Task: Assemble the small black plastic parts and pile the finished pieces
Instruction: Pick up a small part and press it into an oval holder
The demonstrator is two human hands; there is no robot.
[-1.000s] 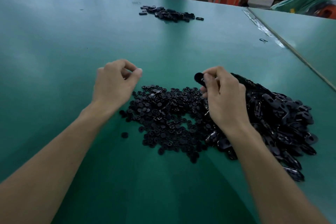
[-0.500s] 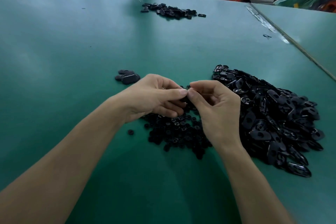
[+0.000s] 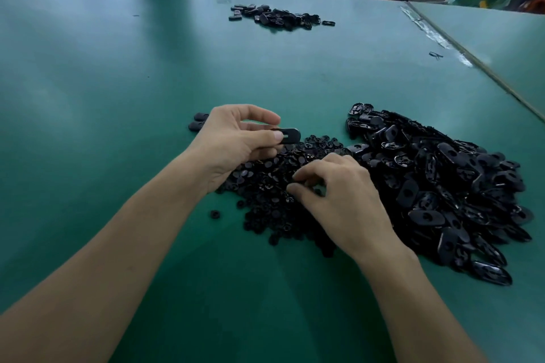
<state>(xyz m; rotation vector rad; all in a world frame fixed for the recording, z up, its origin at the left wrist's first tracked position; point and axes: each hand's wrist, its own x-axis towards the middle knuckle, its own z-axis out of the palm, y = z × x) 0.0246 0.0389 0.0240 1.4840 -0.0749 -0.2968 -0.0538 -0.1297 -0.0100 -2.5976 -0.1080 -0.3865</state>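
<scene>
oval part (image 3: 287,135): above desk (image 3: 118,97) middle, long axis left-right, free end toward right edge.
left grip (image 3: 236,141): raised, pinching oval part.
right grip (image 3: 339,194): palm down, curled into round parts (image 3: 265,186); contents unclear.

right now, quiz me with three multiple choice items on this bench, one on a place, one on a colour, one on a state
1. The right hand has its fingers over:
A. a box
B. the heap of small round parts
C. a stool

2. The table top is:
A. green
B. grey
C. brown

3. The left hand:
A. lies flat
B. is curled and empty
C. pinches an oval black piece

Answers:
1 B, its curled fingers are down among the round parts.
2 A, the bare surface is green all round the heaps.
3 C, thumb and fingers pinch the oval piece above the heap.
</scene>
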